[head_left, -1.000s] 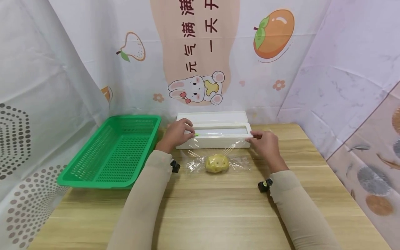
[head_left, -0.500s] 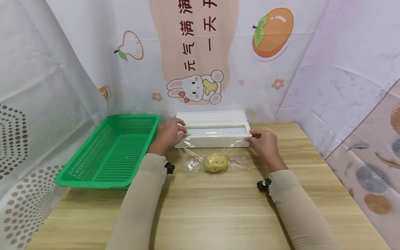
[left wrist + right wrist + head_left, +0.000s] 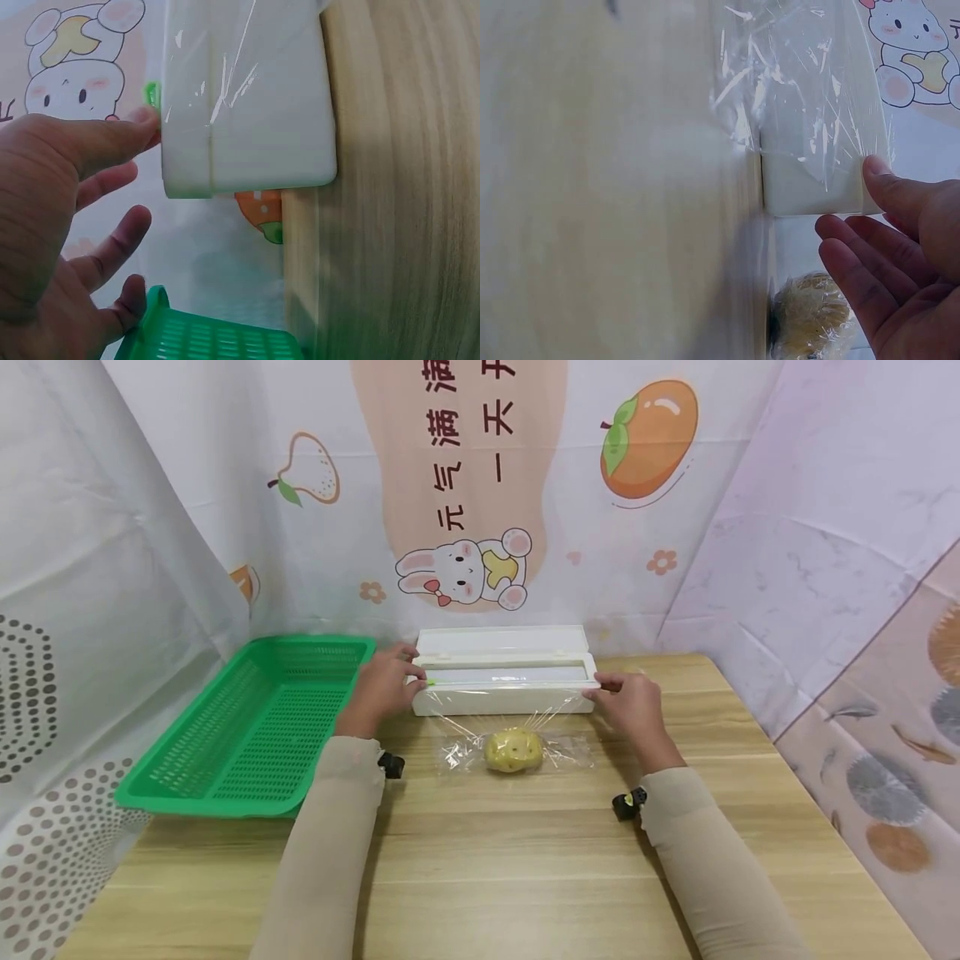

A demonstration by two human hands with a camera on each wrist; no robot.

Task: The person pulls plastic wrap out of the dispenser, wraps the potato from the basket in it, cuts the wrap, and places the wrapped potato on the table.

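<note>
A white cling film dispenser (image 3: 502, 700) with its lid raised stands at the back of the table. Clear cling film (image 3: 457, 752) runs from its front edge down over a yellow potato (image 3: 513, 750). At the dispenser's left end, my left hand (image 3: 380, 687) has its thumb on the small green slide cutter (image 3: 152, 94); the other fingers are spread apart behind. My right hand (image 3: 630, 703) grips the dispenser's right end, thumb on the front (image 3: 876, 166). In the right wrist view, a film-wrapped yellow-brown lump (image 3: 810, 315) lies beyond that end.
A green plastic basket (image 3: 206, 806) stands at the left of the wooden table (image 3: 480, 877), close to the left forearm. A printed curtain (image 3: 315, 552) hangs right behind the dispenser.
My left hand has moved left with the green slide cutter along the dispenser's front edge to its left end. The right hand keeps its hold, and the potato stays in place.
</note>
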